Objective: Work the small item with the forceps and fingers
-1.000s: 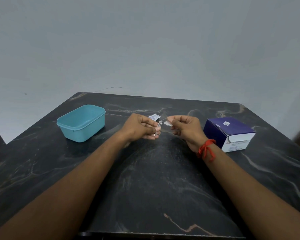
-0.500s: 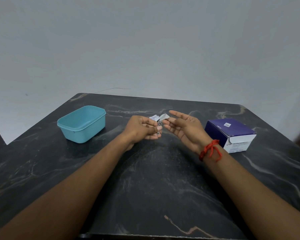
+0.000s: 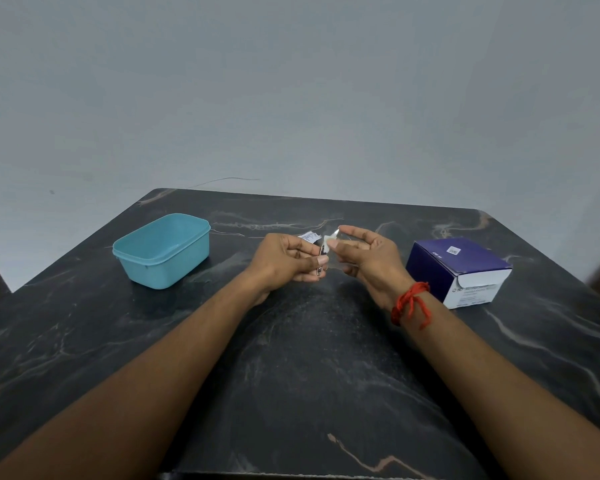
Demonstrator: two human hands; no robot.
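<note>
My left hand [image 3: 284,259] grips a small, thin metal item [image 3: 322,260] still partly in its white paper wrapper [image 3: 308,237], held just above the dark marble table [image 3: 291,375]. My right hand [image 3: 368,261] faces it. Its thumb and forefinger pinch a loose white flap of the wrapper [image 3: 329,240], while its other fingers stay loosely extended. A red thread [image 3: 411,301] is tied round my right wrist. What exactly the metal item is, I cannot tell.
An empty teal plastic tub [image 3: 161,251] stands on the table to the left of my hands. A purple and white cardboard box [image 3: 459,270] lies to the right. A plain grey wall rises behind the table's far edge.
My right hand let go of the wrapper and opened, then came back and took the flap between thumb and forefinger. My left hand kept its grip and barely moved.
</note>
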